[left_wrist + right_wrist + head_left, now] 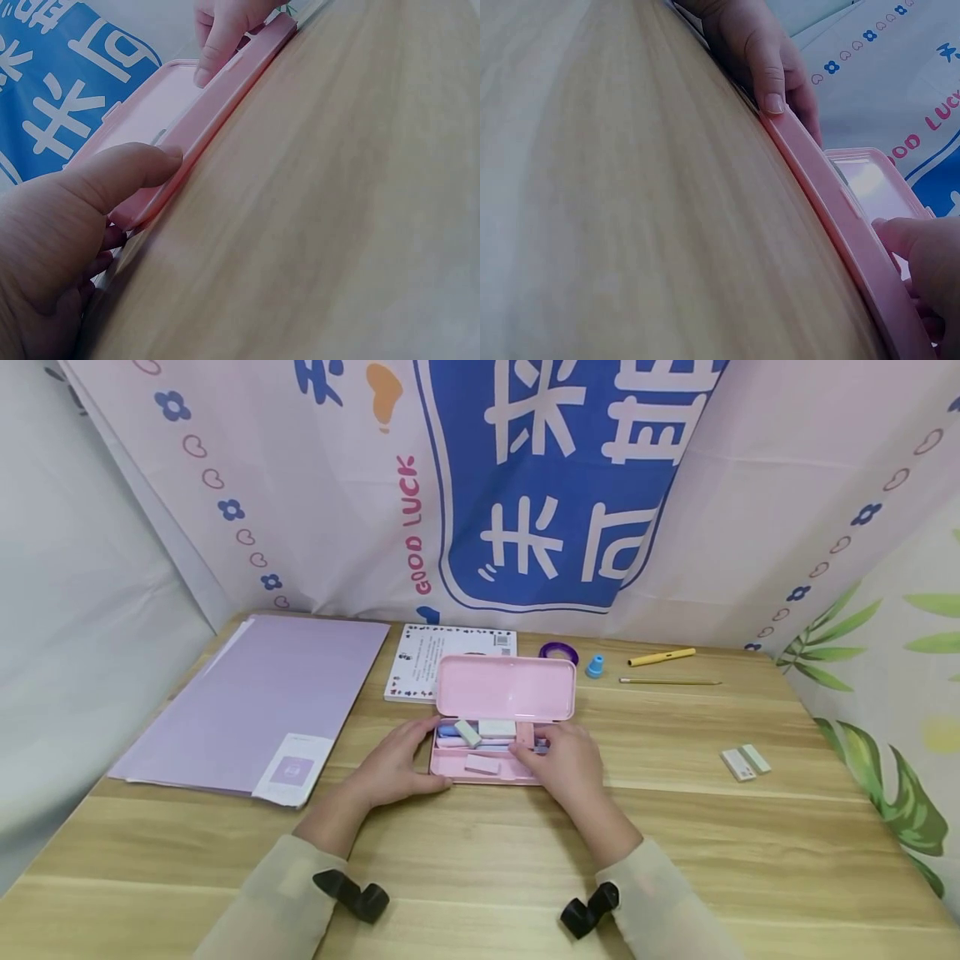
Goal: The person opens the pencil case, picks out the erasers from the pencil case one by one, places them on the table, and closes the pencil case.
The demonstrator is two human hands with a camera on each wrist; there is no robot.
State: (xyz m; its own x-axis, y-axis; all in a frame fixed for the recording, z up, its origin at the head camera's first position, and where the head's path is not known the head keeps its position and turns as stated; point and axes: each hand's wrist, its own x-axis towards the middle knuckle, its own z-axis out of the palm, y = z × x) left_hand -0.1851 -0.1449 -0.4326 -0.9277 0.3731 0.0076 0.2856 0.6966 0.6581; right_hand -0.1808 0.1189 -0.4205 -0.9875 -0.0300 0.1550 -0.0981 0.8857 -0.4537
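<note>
A pink pencil case lies on the table with its lid raised. Inside it are pens, a white eraser, a pale green eraser and, in the front compartment, another whitish eraser. My left hand holds the case's left end, thumb at the front corner and fingers round the far side. Over the right part of the case, my right hand has its thumb and index finger about a pink eraser and appears to pinch it. The remaining right fingers are partly hidden.
Left of the case lies a large lilac folder; behind the case, a white booklet. Purple tape, a blue conical piece, a yellow pen and a pencil are at the back right. Two small erasers lie farther right.
</note>
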